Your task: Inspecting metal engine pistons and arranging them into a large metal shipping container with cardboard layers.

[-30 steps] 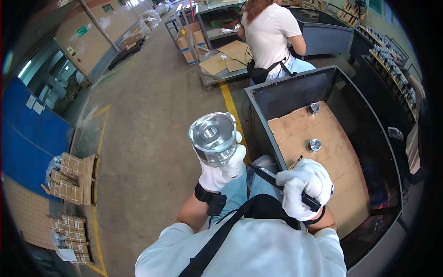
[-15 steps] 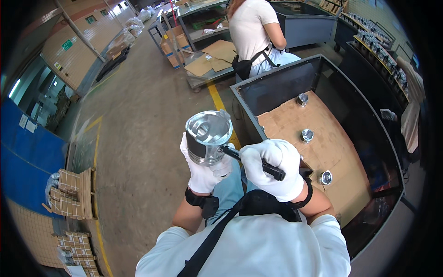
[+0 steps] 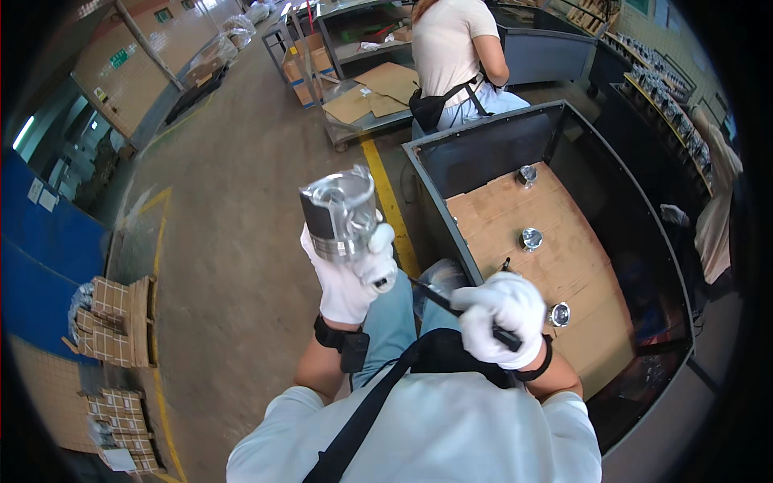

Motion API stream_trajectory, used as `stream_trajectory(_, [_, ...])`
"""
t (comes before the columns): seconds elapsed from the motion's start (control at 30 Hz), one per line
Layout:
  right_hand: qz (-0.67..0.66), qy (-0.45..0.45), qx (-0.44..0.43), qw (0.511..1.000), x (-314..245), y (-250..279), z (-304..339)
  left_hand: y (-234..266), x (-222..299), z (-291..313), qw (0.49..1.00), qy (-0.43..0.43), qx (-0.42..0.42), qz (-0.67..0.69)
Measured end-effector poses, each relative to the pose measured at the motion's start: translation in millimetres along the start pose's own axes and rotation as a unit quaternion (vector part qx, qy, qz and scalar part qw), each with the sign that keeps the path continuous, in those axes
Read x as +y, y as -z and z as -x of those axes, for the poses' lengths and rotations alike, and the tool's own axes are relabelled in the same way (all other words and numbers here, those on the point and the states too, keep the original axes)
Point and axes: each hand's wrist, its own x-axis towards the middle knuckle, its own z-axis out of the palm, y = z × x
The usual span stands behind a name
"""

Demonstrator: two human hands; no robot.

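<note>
A silvery metal piston (image 3: 345, 211), with a dark patch on its side and ring grooves around one end, is held up in my gloved left hand (image 3: 338, 286), hollow side upward. Its fingers wrap the grooved end. To the right and lower, my gloved right hand (image 3: 506, 318) grips a slim black tool (image 3: 436, 299); the tool's exact kind is unclear. Its tip points left toward the left hand and stands apart from the piston. Three more pistons, a far one (image 3: 527, 175), a middle one (image 3: 531, 239) and a near one (image 3: 559, 314), rest in the bin at my right.
A dark-walled metal bin (image 3: 436, 196) lined with cardboard (image 3: 564, 241) stands close on my right. Beyond it a co-worker (image 3: 455, 56) sits facing away. A cart with flat cardboard (image 3: 386, 87) is ahead. Pallets of boxes (image 3: 113, 322) stand at left.
The piston has moved left and tilted in my left hand. My right hand has drawn back right and down, taking the tool's tip off the piston.
</note>
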Motion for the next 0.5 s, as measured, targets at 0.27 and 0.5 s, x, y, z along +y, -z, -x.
stream_trajectory(0.27, [0.061, 0.105, -0.098, 0.988, 9.4, -26.2, 14.3, -17.8, -7.2, -11.1, 0.994, -0.044, 0.042, 0.089])
stream_trajectory(0.5, [-0.025, 0.068, -0.075, 0.995, 24.4, -50.5, 8.1, -30.0, -25.6, -16.1, 0.994, -0.084, -0.014, 0.065])
